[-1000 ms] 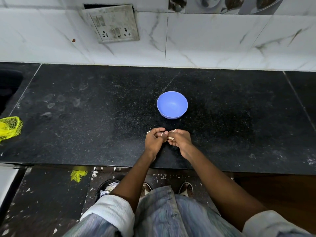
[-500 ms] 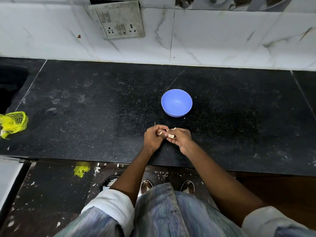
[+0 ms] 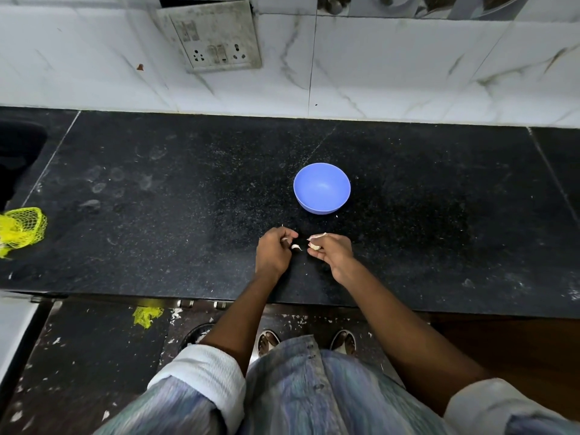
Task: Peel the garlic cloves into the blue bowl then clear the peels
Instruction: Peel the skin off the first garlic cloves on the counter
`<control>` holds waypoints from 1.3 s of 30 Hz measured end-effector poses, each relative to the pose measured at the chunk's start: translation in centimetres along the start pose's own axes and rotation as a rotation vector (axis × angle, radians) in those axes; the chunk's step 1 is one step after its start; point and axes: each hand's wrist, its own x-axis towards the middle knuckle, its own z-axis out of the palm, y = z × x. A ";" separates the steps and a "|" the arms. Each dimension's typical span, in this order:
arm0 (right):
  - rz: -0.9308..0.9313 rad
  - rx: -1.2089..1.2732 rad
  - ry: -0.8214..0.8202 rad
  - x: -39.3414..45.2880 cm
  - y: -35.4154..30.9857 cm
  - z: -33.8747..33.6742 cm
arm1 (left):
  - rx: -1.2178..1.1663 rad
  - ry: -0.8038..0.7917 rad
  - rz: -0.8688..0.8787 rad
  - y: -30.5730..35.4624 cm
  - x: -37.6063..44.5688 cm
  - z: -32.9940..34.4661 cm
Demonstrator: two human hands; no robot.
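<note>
a: hands?
b: both over the black bench (image 3: 157, 189), near its front edge, a small gap between them. left hand (image 3: 272, 251) has its fingers curled, pinching a small pale bit at the fingertips, peel or clove, cannot tell which.
a: right?
b: right hand (image 3: 332, 250) curled too, gripping a garlic clove (image 3: 314, 245) at the fingertips, with a flap of peel (image 3: 317, 236) sticking up off it toward the bowl.
a: anything between the hands?
b: yes, one small white piece (image 3: 296, 246) in the gap, just beside the left fingertips. on the bench or in the air, cannot tell.
a: bowl?
b: blue bowl (image 3: 322, 188) upright on the bench, past the hands, toward the wall, a bit nearer the right hand. apart from both hands. nothing visible inside.
a: rest?
b: yellow net bag (image 3: 22, 227) at the far left of the bench, well apart. socket plate (image 3: 211, 36) on the tiled wall. yellow scrap (image 3: 147, 315) on the floor below the bench edge.
</note>
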 end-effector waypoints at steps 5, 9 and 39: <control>-0.027 0.019 -0.039 -0.4 -0.2 0.0 | -0.034 0.090 -0.005 0.2 -1.1 0.0; -0.049 0.023 -0.062 -0.1 0.5 -0.6 | -0.111 0.075 0.057 1.0 -1.2 0.3; -0.129 0.146 -0.128 -1.0 0.0 -4.3 | -0.054 -0.045 -0.289 6.0 -0.5 4.9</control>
